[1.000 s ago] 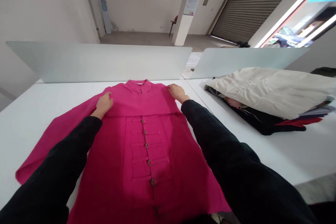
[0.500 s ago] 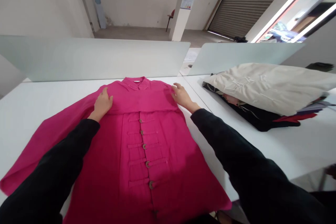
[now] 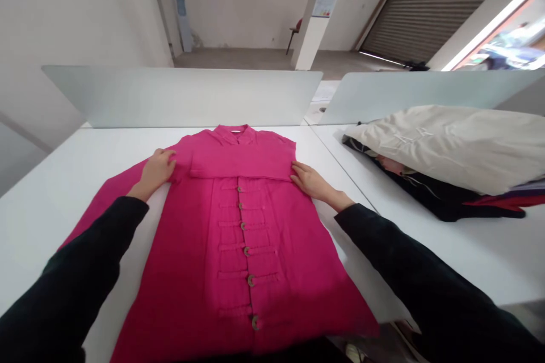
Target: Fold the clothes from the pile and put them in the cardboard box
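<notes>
Left hand [image 3: 155,169] was at 11 o'clock, palm down at the left underarm of the magenta jacket [image 3: 242,238], fingers lightly curled over the cloth. Possibly a light pinch, but I can't tell from this angle. Left sleeve ran toward 8 o'clock across the white table [image 3: 72,244]; its cuff was hidden behind the black-sleeved forearm. Change: the right hand had shifted from the shoulder down to the jacket's right side edge, and that edge lay straighter. The jacket sat flat at 12 o'clock, its matte, linen-like cloth creased across the chest, with a row of frog loops and round wooden buttons down the centre. Right hand [image 3: 313,181] was at 1 o'clock, spread flat, fingers together, pressing the edge at the crease. At 2 o'clock, a cream cloth [image 3: 447,150] lay on a dark garment [image 3: 430,204].
</notes>
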Tool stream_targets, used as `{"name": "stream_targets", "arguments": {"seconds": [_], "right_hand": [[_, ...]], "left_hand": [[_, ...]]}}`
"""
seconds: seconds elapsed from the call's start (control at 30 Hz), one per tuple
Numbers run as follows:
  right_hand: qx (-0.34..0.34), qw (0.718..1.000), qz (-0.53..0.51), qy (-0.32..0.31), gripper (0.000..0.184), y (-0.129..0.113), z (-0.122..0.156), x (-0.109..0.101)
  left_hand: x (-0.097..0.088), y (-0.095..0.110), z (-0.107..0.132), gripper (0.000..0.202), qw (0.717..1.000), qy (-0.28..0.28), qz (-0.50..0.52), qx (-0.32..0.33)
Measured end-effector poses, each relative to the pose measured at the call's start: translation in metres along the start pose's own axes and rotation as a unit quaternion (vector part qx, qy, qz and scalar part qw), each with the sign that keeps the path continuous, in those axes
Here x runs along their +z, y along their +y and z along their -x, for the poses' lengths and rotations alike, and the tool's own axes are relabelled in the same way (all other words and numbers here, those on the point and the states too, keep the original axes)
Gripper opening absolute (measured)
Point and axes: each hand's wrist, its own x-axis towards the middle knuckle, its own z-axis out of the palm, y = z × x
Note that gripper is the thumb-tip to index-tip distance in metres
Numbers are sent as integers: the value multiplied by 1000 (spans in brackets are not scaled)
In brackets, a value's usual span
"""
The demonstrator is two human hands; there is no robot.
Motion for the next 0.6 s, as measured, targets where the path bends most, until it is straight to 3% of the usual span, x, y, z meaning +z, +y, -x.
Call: {"name": "stream_targets", "arguments": {"seconds": [0.17, 0.3, 0.37, 0.47, 0.6], "right_hand": [[-49, 997, -14, 61, 36, -21, 6, -18], [-108, 993, -26, 50, 32, -50, 9, -26], [-118, 992, -34, 34, 34, -60, 6, -26], [-121, 992, -42, 15, 35, -68, 2, -25], [-140, 989, -41, 2, 32, -75, 2, -26]], "left_hand": [[-40, -80, 53, 40, 996, 7, -17, -88], [-56, -136, 98, 42, 968, -55, 19, -245], [-59, -157, 120, 42, 952, -53, 49, -296], [-64, -171, 149, 47, 943, -43, 76, -321], [-66, -159, 173, 46, 930, -104, 153, -318]]}}
